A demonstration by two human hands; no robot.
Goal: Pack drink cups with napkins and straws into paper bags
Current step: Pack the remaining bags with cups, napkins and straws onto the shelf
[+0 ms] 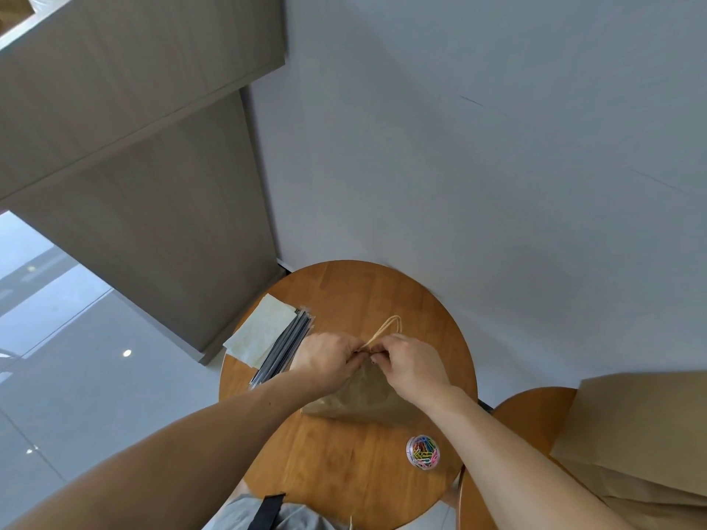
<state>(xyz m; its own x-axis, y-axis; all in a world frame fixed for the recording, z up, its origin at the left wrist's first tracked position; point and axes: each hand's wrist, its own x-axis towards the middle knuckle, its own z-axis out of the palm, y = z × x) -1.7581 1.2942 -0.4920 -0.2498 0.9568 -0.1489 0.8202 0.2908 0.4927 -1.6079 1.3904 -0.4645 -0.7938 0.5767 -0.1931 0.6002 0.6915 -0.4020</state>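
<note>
A brown paper bag (361,395) stands on the round wooden table (344,464). Its twisted paper handles (388,328) stick up behind my hands. My left hand (325,361) and my right hand (411,367) meet over the bag's top edge, and the fingers of both pinch it together. Whatever is inside the bag is hidden. To the left lie pale napkins (260,332) and a bundle of wrapped straws (283,351), partly under my left hand. No drink cup shows.
A small round clear tub of coloured paper clips (422,452) sits near the table's front right. A stack of flat brown paper bags (642,426) lies on a second wooden table at the right. A grey wall is behind, and a wooden cabinet to the left.
</note>
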